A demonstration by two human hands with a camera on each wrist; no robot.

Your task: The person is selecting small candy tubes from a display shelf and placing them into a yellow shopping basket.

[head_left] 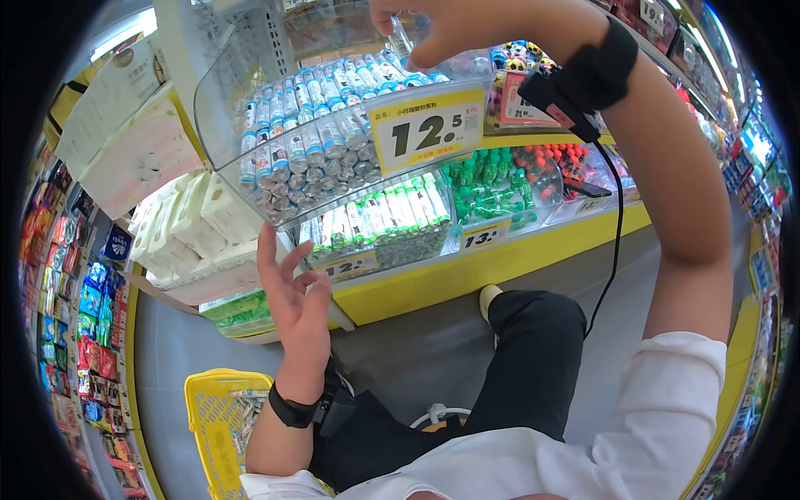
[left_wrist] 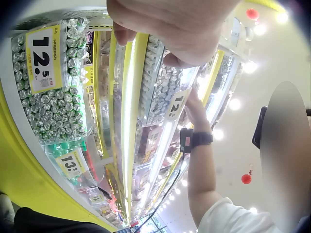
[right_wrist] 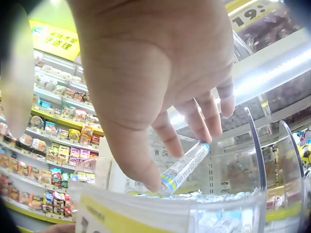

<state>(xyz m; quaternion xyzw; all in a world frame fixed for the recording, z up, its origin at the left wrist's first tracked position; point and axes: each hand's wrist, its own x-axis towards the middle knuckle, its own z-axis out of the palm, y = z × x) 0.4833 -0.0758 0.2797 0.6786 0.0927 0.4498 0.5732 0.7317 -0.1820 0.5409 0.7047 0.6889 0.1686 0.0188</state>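
Note:
My right hand [head_left: 467, 32] reaches over a clear bin [head_left: 287, 223] on the upper shelf. Between its thumb and fingertips it pinches a small wrapped stick [right_wrist: 187, 166] with a white and blue label, held slantwise above the bin. Many similar wrapped sticks [head_left: 312, 154] fill this bin, their silvery ends facing front; a price card [head_left: 429, 129] reading 12.5 hangs on its front wall. My left hand [head_left: 296, 308] is raised beneath the bin, palm up with fingers spread, the index fingertip right at the bin's lower edge.
Below are another bin of white-and-green sticks [head_left: 379, 218] and a bin of green packs [head_left: 492, 183]. White tissue packs [head_left: 196, 218] stand at the left. A yellow basket [head_left: 218, 442] with some sticks inside sits on the floor. A black cable [head_left: 617, 242] hangs from the right wrist.

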